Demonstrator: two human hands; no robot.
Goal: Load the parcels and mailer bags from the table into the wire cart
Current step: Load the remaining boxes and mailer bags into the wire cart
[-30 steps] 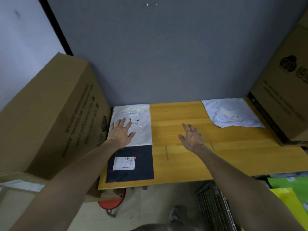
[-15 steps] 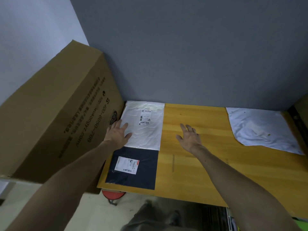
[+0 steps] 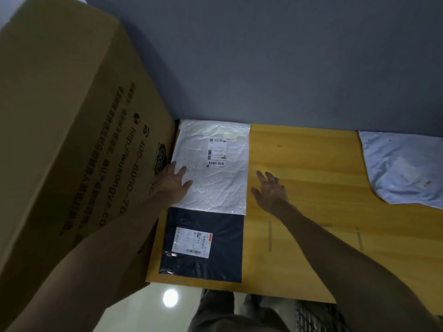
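Right at the bottom edge, the wire cart (image 3: 318,317) peeks in on the right. Only a patch of its metal grid shows, just below the near edge of the counter (image 3: 311,248). Beside it are the person's trousers (image 3: 215,312), and further left a round glare of light sits on the pale floor (image 3: 170,298).

Up onto the yellow wood now. Nearest us, at the left corner, a dark mailer bag (image 3: 215,267) lies flat with a white shipping label (image 3: 191,243) on its face. Its far edge meets the white mailer bag (image 3: 223,188), also flat and crinkled, with a barcode label (image 3: 217,152) toward its far end. The two bags touch, but whether one overlaps the other is hard to call.

And here are the hands, both arms bare and stretched out over the counter. The left hand (image 3: 173,185) lies flat with straight fingers on the white mailer bag's left edge, squeezed in next to the cardboard box (image 3: 72,140). The right hand (image 3: 271,192) is spread wide, fingers apart, holding nothing, just beside that bag's right edge over bare wood. Whether it actually touches the counter, I cannot tell.

Further back on the right, well apart from the others, a pale mailer bag (image 3: 402,168) lies flat against the back, cut off by the frame. The cardboard box towers along the whole left side, dark printing on its face, close against the counter's left edge. Behind it all stands a plain grey wall (image 3: 263,56).
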